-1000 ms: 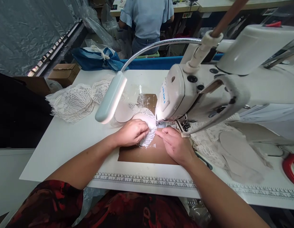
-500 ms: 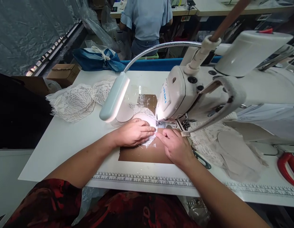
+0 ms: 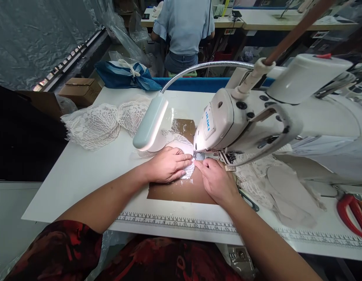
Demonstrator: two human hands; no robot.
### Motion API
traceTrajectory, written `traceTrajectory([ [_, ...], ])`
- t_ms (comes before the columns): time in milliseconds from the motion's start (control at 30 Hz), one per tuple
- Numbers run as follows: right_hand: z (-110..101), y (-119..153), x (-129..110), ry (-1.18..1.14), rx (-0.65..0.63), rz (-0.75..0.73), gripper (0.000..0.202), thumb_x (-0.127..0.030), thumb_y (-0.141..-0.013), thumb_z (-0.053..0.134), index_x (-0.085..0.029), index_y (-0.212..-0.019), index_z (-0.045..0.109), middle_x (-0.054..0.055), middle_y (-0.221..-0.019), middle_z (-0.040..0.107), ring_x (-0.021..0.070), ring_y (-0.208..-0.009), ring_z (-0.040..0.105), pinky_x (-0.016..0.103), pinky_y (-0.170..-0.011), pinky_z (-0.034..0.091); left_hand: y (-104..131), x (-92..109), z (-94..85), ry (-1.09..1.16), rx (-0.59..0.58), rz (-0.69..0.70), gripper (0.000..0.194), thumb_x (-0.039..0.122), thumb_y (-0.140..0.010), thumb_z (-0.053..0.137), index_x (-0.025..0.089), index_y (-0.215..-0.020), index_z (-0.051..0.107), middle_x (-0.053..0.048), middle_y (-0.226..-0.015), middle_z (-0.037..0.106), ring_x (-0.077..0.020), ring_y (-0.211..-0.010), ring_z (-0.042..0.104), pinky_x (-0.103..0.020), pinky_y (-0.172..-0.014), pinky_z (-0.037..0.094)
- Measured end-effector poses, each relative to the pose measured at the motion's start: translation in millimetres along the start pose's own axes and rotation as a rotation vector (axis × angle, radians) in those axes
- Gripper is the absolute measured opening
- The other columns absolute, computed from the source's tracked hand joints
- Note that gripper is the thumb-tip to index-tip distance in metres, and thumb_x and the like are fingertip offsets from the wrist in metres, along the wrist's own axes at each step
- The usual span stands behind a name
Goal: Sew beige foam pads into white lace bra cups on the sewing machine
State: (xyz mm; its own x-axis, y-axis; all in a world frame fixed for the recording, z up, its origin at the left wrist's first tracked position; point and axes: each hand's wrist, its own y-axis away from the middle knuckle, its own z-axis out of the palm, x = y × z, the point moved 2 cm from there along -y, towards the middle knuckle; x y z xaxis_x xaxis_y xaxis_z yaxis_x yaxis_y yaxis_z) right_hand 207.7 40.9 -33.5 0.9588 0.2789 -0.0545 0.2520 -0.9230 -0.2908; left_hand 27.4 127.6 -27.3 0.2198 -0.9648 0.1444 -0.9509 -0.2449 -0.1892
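A rounded white lace piece (image 3: 188, 170) lies under the needle area of a white sewing machine (image 3: 212, 123). My left hand (image 3: 171, 166) rests flat on it, fingers stretched towards the presser foot (image 3: 195, 155). From the right, my right hand (image 3: 216, 177) meets the edge of the lace piece just in front of the foot. One of its digits points at that edge and the other fingers are curled in; a bit of the edge seems held there. Brown tape (image 3: 181, 192) covers the tabletop beneath both hands.
A lamp (image 3: 150, 123) on a bendable neck hangs above my left hand. Stacked lace pieces (image 3: 91, 125) lie at the left, more lace and beige cups (image 3: 282, 179) at the right. Red-handled scissors (image 3: 349, 214) sit far right. A printed ruler (image 3: 175, 224) runs along the front edge. Another person (image 3: 183, 31) sits beyond.
The camera view has shifted slightly, so the scene sits a little lower and to the right at the back. Both hands keep nearly the same place; the lace piece appears turned slightly beneath them.
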Motion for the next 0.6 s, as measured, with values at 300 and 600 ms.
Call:
traceTrajectory([
  [300, -3.4, 4.9, 6.5, -0.168, -0.053, -0.128, 0.042, -0.005, -0.083, 0.045, -0.023, -0.114, 0.066, 0.003, -0.086, 0.060, 0.0162, -0.075, 0.048, 0.028, -0.064, 0.032, 5.1, -0.4, 1.7, 0.073, 0.043, 0.040, 0.035, 0.034, -0.095, 0.042, 0.017, -0.117, 0.063, -0.011, -0.129, 0.059, -0.0259, -0.104, 0.054, -0.042, -0.087, 0.039],
  [600, -1.3, 9.3, 10.9, -0.323, -0.111, -0.241, 0.039, -0.007, -0.085, 0.046, -0.024, -0.113, 0.067, 0.003, -0.086, 0.058, 0.0134, -0.070, 0.044, 0.026, -0.063, 0.032, 4.9, 2.0, -1.3, 0.174, 0.042, 0.070, 0.031, 0.032, -0.095, 0.044, 0.019, -0.115, 0.063, -0.012, -0.115, 0.062, -0.0224, -0.097, 0.056, -0.038, -0.085, 0.040],
])
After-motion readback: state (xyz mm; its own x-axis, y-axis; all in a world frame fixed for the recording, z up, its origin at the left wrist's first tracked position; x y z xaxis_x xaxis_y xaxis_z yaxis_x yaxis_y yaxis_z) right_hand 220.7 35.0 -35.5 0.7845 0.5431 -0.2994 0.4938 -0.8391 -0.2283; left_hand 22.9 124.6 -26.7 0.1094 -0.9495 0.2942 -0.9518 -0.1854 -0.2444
